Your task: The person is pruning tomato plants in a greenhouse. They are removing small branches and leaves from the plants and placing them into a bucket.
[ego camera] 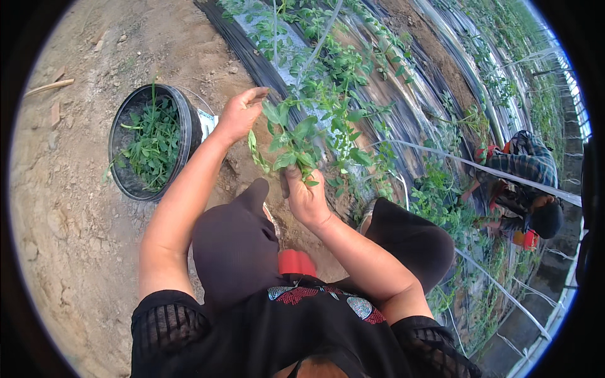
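My right hand is closed around the stems of a bunch of leafy green cuttings, held low between my knees. Up and to the left of that bunch, my left hand is raised with its fingers bent together near the leaves; whether it pinches anything cannot be made out. Beside my left forearm a black bucket stands on the soil, with cut green shoots inside. Leafy plants grow just beyond my right hand.
Plant rows run through black plastic mulch. White support strings cross at the right, where a co-worker bends over the plants by a red container. Part of a red object shows between my legs.
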The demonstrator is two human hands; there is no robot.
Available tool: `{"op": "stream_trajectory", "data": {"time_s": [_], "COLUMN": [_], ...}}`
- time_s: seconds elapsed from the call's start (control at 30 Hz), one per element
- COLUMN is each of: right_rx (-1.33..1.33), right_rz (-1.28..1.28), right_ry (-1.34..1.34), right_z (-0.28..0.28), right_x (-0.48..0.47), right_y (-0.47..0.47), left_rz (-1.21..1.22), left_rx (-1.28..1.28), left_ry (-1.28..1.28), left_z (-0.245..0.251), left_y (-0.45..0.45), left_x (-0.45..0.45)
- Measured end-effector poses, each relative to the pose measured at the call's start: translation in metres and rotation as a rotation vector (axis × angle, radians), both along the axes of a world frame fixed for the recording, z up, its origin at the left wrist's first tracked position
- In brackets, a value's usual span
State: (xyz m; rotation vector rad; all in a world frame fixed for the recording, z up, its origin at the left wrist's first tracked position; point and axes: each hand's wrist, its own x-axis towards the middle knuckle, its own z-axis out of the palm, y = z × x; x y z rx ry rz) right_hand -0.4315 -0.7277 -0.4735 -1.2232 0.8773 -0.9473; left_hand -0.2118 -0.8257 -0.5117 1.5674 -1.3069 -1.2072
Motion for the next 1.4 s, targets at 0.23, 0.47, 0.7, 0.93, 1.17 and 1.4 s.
{"op": "stream_trajectory", "data": {"time_s": [0.23, 0.47, 0.7, 0.93, 1.17, 1.4], "right_rx": [-0.512, -0.485, -0.042, -0.044, 0.081, 0.107], "right_rz": [0.356, 0.55, -0.544, 0.243, 0.22, 0.314], "right_ry": [-0.133, 0.478, 0.426, 1.47, 1.503, 1.56], "right_z": [0.152, 0.073, -0.123, -0.327, -0.397, -0.398], "right_x": [0.174, 0.185, -0.04, -0.102, -0.094, -0.087], "right_y": [-0.028, -0.076, -0.267, -0.386, -0.395, -0.412], "left_rz": [0.637, 0.476, 0.445, 0.45, 0.549, 0.556], "left_rx": [-0.067, -0.277, 0.136, 0.15, 0.244, 0.253], "left_ry": [0.26, -0.726, -0.922, -0.997, -0.753, -0.733], "left_z": [-0.001, 0.037, 0.038, 0.026, 0.02, 0.023], "left_y": [0.161, 0.166, 0.128, 0.127, 0.138, 0.136], "left_x": [0.088, 0.063, 0.089, 0.085, 0.095, 0.093]}}
